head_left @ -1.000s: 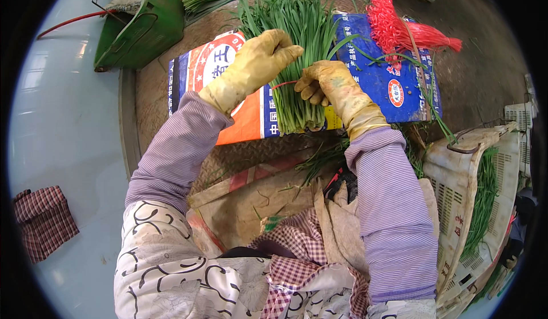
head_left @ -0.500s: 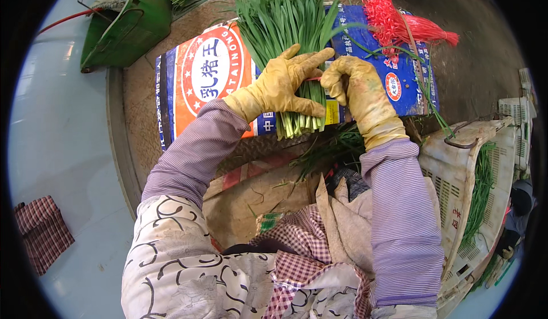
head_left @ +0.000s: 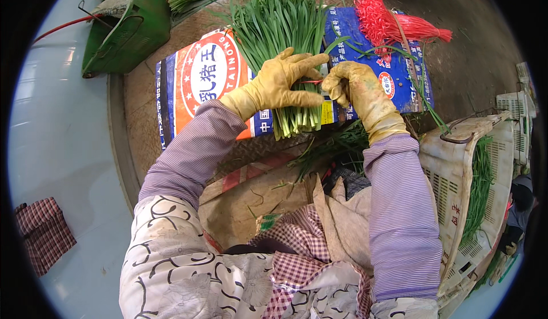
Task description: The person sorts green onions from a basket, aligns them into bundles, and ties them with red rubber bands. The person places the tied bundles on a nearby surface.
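A bundle of long green chives (head_left: pixel 279 30) lies on a printed blue, orange and white sack (head_left: pixel 197 82), cut ends toward me. My left hand (head_left: pixel 279 85), in a yellow glove, presses flat across the stalks near their pale ends. My right hand (head_left: pixel 354 87), also gloved in yellow, is closed at the bundle's right side, pinching a thin red tie (head_left: pixel 311 82) that runs between the two hands. A tassel of red ties (head_left: pixel 388 25) rests on the sack just beyond my right hand.
A green crate (head_left: pixel 128 30) with more chives stands at the upper left. At the right stands a worn white plastic basket (head_left: pixel 456 170) holding greens. Loose chive scraps (head_left: pixel 337 147) lie near my lap. A checked cloth (head_left: pixel 43 233) lies on the pale floor at left.
Both hands have closed in on the bundle's lower end. The left hand now lies flat across the stalks and the right hand pinches the red tie beside it.
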### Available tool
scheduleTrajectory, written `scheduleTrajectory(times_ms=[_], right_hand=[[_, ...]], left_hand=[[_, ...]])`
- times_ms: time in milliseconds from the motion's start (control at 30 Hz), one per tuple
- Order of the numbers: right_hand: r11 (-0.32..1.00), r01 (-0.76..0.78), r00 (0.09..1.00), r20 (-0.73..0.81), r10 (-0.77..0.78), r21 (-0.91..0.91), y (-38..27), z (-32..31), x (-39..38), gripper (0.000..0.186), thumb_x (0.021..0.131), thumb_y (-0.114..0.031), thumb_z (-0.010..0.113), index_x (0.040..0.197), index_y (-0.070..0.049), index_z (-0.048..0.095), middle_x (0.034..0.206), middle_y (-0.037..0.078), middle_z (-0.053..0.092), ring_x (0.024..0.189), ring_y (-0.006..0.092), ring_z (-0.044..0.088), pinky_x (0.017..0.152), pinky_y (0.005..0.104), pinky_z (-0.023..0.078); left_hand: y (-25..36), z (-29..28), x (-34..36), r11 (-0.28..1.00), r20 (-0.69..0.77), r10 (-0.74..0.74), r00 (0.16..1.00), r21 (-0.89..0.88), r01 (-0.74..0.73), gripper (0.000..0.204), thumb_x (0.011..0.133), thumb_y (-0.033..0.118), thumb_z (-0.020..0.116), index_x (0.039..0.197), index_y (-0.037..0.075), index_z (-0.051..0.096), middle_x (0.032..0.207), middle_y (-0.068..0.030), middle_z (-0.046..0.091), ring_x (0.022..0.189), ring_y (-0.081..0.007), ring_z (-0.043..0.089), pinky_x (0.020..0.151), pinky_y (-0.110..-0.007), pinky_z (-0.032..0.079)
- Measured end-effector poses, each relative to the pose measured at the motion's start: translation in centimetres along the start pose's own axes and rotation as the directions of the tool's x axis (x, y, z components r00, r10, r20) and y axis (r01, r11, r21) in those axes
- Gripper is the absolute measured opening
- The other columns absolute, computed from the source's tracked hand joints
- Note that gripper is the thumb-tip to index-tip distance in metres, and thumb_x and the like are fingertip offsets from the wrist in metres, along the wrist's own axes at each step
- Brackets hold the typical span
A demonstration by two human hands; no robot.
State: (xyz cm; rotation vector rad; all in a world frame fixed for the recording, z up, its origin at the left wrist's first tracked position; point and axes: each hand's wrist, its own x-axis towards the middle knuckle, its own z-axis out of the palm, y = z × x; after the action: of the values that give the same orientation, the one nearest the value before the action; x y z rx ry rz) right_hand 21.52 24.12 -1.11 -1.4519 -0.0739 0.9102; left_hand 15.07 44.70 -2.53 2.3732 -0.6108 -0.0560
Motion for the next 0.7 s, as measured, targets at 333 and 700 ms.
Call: scheduleTrajectory(times_ms=[333,700], right_hand=[[0.905,0.317,0.89,0.419,-0.18,-0.283,-2.5,3.9,0.8,0.012,0.079,-0.02,0.068,0.08,-0.008,0.07,0.071,0.004,0.07,0.054,0.0151,0.064,0.044,0.0287,0.048],[0.93,0.093,0.936,0.349,0.04,-0.356,-3.0,3.9,1.8,0.017,0.081,-0.019,0.063,0.069,-0.007,0.065,0.062,0.007,0.064,0.045,0.0155,0.056,0.037,0.0292,0.039]], left_hand=[[0.7,0.4,-0.2,0.823,-0.036,0.202,0.979,0.549,-0.15,0.063,0.078,0.054,0.064,0.133,0.025,0.057,0.145,-0.0012,0.05,0.143,-0.0336,0.033,0.115,-0.064,0.02],[-1.1,1.6,0.4,0.905,0.009,0.147,0.989,0.401,-0.139,0.066,0.08,0.056,0.063,0.136,0.024,0.053,0.14,-0.0032,0.053,0.137,-0.0302,0.04,0.113,-0.063,0.023]])
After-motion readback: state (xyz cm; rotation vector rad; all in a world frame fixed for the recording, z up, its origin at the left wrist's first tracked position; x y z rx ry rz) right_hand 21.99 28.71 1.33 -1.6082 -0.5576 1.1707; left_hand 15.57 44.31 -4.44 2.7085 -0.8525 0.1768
